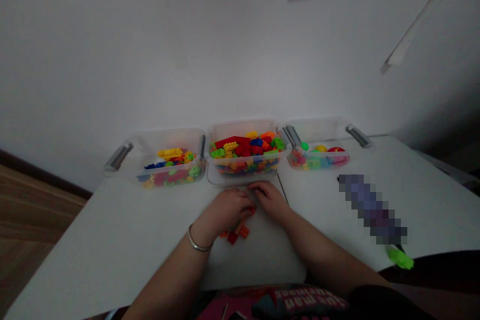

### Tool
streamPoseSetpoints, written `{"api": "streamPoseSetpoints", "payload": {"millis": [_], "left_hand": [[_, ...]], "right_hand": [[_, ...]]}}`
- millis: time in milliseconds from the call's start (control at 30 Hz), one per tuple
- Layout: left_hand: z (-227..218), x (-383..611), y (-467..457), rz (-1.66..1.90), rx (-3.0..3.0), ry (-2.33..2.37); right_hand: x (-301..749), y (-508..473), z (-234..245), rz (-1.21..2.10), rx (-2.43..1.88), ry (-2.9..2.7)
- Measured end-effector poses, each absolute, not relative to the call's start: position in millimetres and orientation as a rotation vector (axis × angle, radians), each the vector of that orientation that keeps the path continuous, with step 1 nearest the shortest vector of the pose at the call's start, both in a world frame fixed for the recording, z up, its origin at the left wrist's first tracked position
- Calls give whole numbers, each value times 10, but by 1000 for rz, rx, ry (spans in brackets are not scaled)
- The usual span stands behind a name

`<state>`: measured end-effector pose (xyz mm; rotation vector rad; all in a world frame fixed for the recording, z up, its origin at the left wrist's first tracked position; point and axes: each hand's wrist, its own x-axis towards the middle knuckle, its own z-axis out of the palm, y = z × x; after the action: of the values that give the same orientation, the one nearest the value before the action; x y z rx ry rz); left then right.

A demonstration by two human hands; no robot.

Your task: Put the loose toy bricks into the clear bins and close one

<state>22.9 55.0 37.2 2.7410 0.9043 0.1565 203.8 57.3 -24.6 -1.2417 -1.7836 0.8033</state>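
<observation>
Your left hand (227, 211) and right hand (270, 201) sit close together near the middle of the desk (112, 240), just in front of the middle bin (243, 127). The fingers of both curl inward and almost meet. A sliver of red shows at your left fingertips, but the hands hide it, so you cannot tell whether either hand is grasping anything. Just below your left hand, a few small orange and red blocks (236, 232) lie loose and touching one another.

These plastic blocks look light, stiff and a little slick, so they will probably skid if nudged. Pinching one across its opposite sides should give the surest hold.

The left bin (168, 135), middle bin and right bin (315, 127) stand side by side along the far edge, each holding mixed coloured pieces. A metal bangle (198, 241) circles your left wrist. On your right, a thin dark cable (283, 189) runs beside the middle bin, a pixelated object (371, 210) lies on the desk, and a green piece (400, 258) sits at the near edge. The white desktop stretches furthest towards the left corner.
</observation>
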Motion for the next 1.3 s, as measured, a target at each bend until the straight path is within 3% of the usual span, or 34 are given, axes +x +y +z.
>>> {"api": "streamPoseSetpoints", "payload": {"millis": [667, 767, 867, 967, 1033, 1133, 1300], "left_hand": [[519, 134, 608, 221, 2678, 973], [630, 68, 588, 449, 2529, 908], [711, 10, 560, 904, 2405, 915], [764, -27, 568, 1457, 2322, 1170], [813, -39, 616, 1622, 2288, 1392], [945, -36, 747, 1489, 2337, 1599], [1260, 17, 985, 851, 2533, 1843]], "right_hand": [[2042, 579, -212, 852, -1247, -1748], [2044, 578, -208, 862, -1242, -1749], [2046, 577, -217, 871, -1237, -1754], [2045, 575, -228, 872, -1253, -1745], [2044, 575, -232, 869, -1257, -1750], [2045, 577, -232, 862, -1251, -1775], [2048, 580, -227, 853, -1232, -1797]]}}
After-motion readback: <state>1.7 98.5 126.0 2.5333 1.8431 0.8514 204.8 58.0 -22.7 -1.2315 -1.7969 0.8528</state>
